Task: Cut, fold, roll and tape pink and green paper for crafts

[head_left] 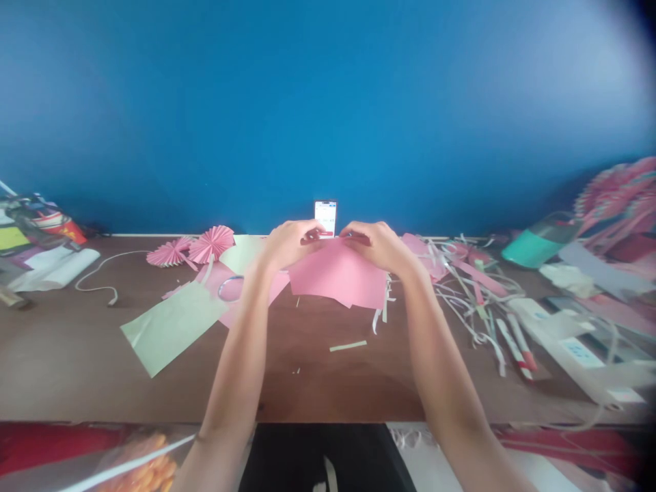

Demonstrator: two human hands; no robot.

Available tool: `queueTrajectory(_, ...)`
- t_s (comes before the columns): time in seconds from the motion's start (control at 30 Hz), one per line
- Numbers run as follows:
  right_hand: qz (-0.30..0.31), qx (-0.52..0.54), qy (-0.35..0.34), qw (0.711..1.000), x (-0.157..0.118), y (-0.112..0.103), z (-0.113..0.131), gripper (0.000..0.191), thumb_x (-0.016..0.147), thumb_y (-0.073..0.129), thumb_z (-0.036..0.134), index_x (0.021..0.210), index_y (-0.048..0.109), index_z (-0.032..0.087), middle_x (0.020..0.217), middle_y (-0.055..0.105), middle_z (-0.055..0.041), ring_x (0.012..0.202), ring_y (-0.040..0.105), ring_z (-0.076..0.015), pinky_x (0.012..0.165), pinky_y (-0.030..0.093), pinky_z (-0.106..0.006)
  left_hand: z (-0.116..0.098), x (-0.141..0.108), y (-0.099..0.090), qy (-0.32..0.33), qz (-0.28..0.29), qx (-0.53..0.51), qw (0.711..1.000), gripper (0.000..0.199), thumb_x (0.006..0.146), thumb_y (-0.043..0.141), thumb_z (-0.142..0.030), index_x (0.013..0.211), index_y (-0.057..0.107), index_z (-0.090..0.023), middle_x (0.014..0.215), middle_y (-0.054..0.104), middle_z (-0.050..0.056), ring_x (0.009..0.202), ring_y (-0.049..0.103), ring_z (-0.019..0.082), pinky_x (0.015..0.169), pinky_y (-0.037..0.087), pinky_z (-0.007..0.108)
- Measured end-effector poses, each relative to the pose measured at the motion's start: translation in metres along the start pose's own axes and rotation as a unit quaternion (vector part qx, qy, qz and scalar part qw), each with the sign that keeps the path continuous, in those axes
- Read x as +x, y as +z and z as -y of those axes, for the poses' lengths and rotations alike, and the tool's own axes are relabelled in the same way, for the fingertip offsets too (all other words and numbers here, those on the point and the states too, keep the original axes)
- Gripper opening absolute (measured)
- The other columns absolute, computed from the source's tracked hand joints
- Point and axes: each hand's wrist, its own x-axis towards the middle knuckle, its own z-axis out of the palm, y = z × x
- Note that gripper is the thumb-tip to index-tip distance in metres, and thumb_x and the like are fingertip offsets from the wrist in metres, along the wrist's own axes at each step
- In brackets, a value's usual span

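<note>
A sheet of pink paper is held up above the brown table, its lower edge hanging towards me. My left hand pinches its upper left edge with bent fingers. At the upper right edge, my right hand grips the same sheet between thumb and fingers. Just behind the paper a phone stands upright with a lit screen, partly covered by my fingertips. To the left of my left forearm lie a pale green sheet and a roll of tape on more pink paper.
Two pleated pink paper fans lie at the back left near a white cable. Tangled paper strips, pens and a white power strip crowd the right. A green-and-clear container stands by the blue wall.
</note>
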Motion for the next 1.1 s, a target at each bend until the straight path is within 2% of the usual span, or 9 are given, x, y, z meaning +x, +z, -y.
queueTrajectory(0.13, 0.000, 0.010, -0.005, 1.000, 0.001, 0.000, 0.001, 0.020, 0.091, 0.051, 0.028, 0.099, 0.068, 0.023, 0.072, 0.063, -0.0007, 0.062, 0.050, -0.0146, 0.061, 0.030, -0.026, -0.002, 0.006, 0.012, 0.057, -0.011, -0.019, 0.998, 0.030, 0.093, 0.050, -0.042, 0.111, 0.069, -0.028, 0.106, 0.072, 0.003, 0.093, 0.064, 0.019, 0.077, 0.044, 0.028)
queueTrajectory(0.33, 0.000, -0.005, 0.005, 1.000, 0.002, 0.001, 0.001, 0.020, 0.091, 0.051, 0.029, 0.100, 0.067, 0.024, 0.072, 0.064, 0.0000, 0.062, 0.051, -0.0145, 0.060, 0.028, -0.026, -0.002, 0.008, 0.017, 0.036, -0.036, 0.002, 0.999, 0.028, 0.094, 0.048, -0.039, 0.102, 0.072, -0.026, 0.094, 0.074, 0.004, 0.082, 0.064, 0.019, 0.070, 0.042, 0.028)
queueTrajectory(0.6, -0.003, -0.026, 0.020, 0.999, 0.003, 0.002, 0.003, 0.024, 0.089, 0.052, 0.028, 0.109, 0.065, 0.027, 0.088, 0.069, -0.0020, 0.074, 0.059, -0.0186, 0.065, 0.035, -0.027, -0.001, 0.006, 0.012, 0.026, 0.017, -0.067, 0.997, 0.025, 0.090, 0.053, -0.034, 0.098, 0.073, -0.022, 0.096, 0.074, 0.005, 0.086, 0.065, 0.019, 0.076, 0.047, 0.030)
queueTrajectory(0.8, -0.020, 0.016, 0.014, 1.000, 0.001, 0.000, 0.001, 0.016, 0.088, 0.052, 0.023, 0.094, 0.067, 0.022, 0.093, 0.071, -0.0039, 0.081, 0.062, -0.0190, 0.069, 0.039, -0.028, -0.003, 0.004, 0.003, 0.019, 0.034, -0.090, 0.995, 0.021, 0.089, 0.054, -0.029, 0.095, 0.072, -0.020, 0.098, 0.074, 0.005, 0.089, 0.067, 0.019, 0.080, 0.048, 0.030)
queueTrajectory(1.1, -0.019, 0.043, -0.015, 0.999, -0.001, -0.003, 0.001, 0.020, 0.088, 0.051, 0.019, 0.094, 0.070, 0.021, 0.102, 0.071, -0.0052, 0.090, 0.063, -0.0201, 0.076, 0.042, -0.031, 0.002, 0.001, 0.000, 0.004, 0.061, -0.122, 0.991, 0.020, 0.086, 0.058, -0.026, 0.100, 0.070, -0.019, 0.099, 0.073, 0.006, 0.090, 0.067, 0.018, 0.085, 0.050, 0.033)
